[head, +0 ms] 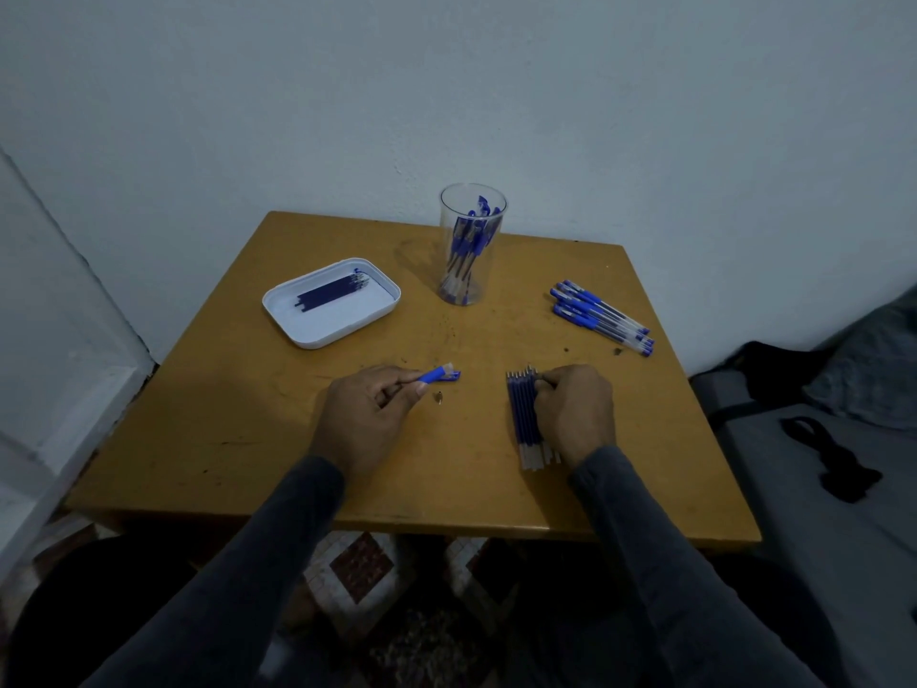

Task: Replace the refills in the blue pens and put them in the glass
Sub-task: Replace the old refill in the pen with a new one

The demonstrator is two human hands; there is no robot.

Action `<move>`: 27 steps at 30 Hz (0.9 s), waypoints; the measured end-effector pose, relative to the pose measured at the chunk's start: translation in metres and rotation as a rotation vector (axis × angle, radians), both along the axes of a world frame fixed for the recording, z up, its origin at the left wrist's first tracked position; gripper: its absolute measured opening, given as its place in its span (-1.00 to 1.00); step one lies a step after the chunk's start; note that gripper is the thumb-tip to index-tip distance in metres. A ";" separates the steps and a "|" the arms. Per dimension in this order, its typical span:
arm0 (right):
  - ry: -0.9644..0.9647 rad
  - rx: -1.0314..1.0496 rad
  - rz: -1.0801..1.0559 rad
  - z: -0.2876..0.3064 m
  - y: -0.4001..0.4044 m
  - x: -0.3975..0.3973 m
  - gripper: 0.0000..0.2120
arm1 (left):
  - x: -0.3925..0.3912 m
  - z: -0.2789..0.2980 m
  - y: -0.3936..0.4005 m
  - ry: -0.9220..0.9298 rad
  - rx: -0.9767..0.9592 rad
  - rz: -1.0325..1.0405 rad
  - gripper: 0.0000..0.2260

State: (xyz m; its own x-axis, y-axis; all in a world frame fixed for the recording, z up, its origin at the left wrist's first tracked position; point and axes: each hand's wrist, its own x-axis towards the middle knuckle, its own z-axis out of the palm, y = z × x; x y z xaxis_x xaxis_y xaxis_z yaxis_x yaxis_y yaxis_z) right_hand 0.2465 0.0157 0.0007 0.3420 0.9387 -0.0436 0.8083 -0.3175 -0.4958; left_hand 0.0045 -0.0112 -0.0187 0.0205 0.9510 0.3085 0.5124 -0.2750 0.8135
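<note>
My left hand (pixel 369 414) pinches a blue pen part (pixel 439 375) just above the table; most of it is hidden in my fingers. My right hand (pixel 573 414) lies curled over a row of several blue refills (pixel 521 419) near the front of the table, its fingertips on the tip end of the row. A clear glass (pixel 471 211) at the back holds several blue pens upright. More blue pens (pixel 600 317) lie in a bunch at the right. A white tray (pixel 317 335) at the left holds several dark refills (pixel 330 293).
The wooden table (pixel 248 429) stands in a corner against a pale wall. A small metal bit (pixel 439 398) lies between my hands. A grey surface with a black strap (pixel 833 459) is to the right of the table.
</note>
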 end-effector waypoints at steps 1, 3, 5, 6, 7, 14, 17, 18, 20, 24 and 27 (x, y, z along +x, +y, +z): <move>-0.010 -0.002 0.002 0.000 0.000 0.000 -0.77 | 0.000 0.000 0.000 -0.007 -0.002 0.003 -0.81; -0.002 -0.008 -0.001 0.000 0.001 -0.001 -0.77 | 0.000 0.001 0.000 -0.022 -0.006 0.009 -0.81; -0.008 0.005 0.006 0.000 0.000 -0.002 -0.78 | 0.000 0.001 0.001 -0.040 -0.008 0.007 -0.81; -0.044 0.018 0.023 0.001 -0.001 -0.003 -0.77 | -0.001 0.001 0.002 -0.052 -0.012 0.011 -0.81; -0.093 0.033 0.051 0.003 -0.001 -0.005 -0.76 | -0.002 0.002 0.003 -0.068 -0.020 0.025 -0.81; -0.164 0.152 0.400 0.028 0.024 -0.065 -0.74 | -0.040 0.008 0.015 -0.214 0.000 0.221 -0.82; -0.169 0.178 0.546 0.034 0.049 -0.106 -0.76 | -0.069 0.009 0.019 -0.217 0.028 0.293 -0.83; -0.180 0.189 0.594 0.036 0.056 -0.120 -0.76 | -0.079 0.010 0.020 -0.202 0.027 0.325 -0.83; -0.220 0.177 0.707 0.041 0.071 -0.145 -0.72 | -0.098 0.012 0.023 -0.140 0.018 0.386 -0.80; -0.451 0.056 0.990 0.047 0.098 -0.182 -0.53 | -0.129 0.009 0.025 -0.076 -0.012 0.458 -0.79; -0.605 -0.010 1.097 0.046 0.111 -0.196 -0.59 | -0.141 0.003 0.023 -0.040 0.013 0.467 -0.83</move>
